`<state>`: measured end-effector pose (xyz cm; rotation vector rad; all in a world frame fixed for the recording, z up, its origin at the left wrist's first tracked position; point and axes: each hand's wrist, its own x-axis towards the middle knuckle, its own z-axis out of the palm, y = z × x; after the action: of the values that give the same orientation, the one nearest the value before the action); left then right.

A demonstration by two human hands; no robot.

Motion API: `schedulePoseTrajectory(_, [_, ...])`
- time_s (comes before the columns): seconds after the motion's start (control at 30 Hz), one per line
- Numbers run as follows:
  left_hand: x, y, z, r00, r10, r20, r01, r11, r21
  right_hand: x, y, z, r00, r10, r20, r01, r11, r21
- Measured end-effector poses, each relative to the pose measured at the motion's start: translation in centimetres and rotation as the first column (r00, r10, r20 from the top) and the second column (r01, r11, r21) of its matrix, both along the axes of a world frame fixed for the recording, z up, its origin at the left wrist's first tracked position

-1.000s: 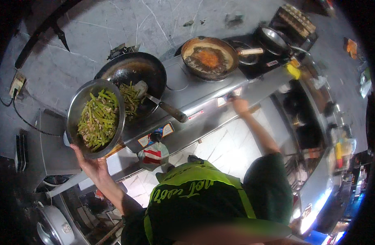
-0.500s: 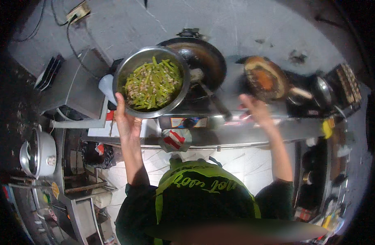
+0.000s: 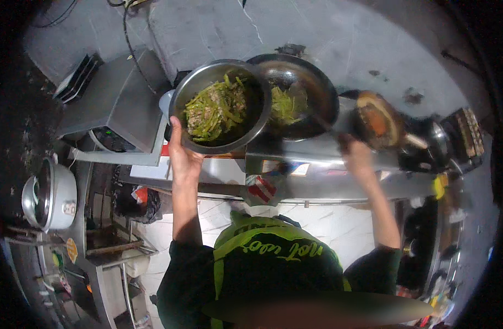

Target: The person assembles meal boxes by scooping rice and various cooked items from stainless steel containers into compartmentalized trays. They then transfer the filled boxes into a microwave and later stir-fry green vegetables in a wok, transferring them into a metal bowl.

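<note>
My left hand (image 3: pixel 183 156) grips the rim of a steel bowl (image 3: pixel 258 118), thumb on the near left edge. Inside are cut green beans mixed with minced meat (image 3: pixel 216 109). The bowl is held up beside a dark wok (image 3: pixel 324 82), overlapping its left side. Some green beans (image 3: pixel 283 105) lie in the wok. On the right, my right hand (image 3: pixel 358 159) is closed on the handle of a wok spatula (image 3: pixel 324 122), whose head reaches into the wok among the beans; motion blurs its edges.
A brown-rimmed pan (image 3: pixel 376 120) with orange contents and a pale handle sits right of the wok. A grey metal box (image 3: pixel 117 104) stands on the left, with a white rice cooker (image 3: pixel 59 194) nearer. The steel counter edge (image 3: pixel 328 192) runs in front of me.
My right hand, open before, has closed on the spatula handle. Green beans now lie in the wok, and the bowl holds fewer. The whole view has shifted, moving the scene rightward.
</note>
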<state>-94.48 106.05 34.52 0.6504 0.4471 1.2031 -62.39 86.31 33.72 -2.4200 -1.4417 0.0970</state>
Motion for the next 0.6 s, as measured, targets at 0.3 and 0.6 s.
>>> schedulePoseTrajectory(0.3, [-3.5, 5.0, -1.5, 0.960, 0.193, -0.204, -0.189, 0.981, 0.041, -1.2, -2.9, 5.9, 0.928, -0.355, 0.114, 0.352, 0.935, 0.043])
schedulePoseTrajectory(0.6, [-5.1, 6.2, -1.1, 0.972, 0.150, -0.180, -0.158, 0.987, -0.035, -1.3, -2.5, 5.1, 0.885, -0.412, -0.215, 0.422, 0.907, -0.004])
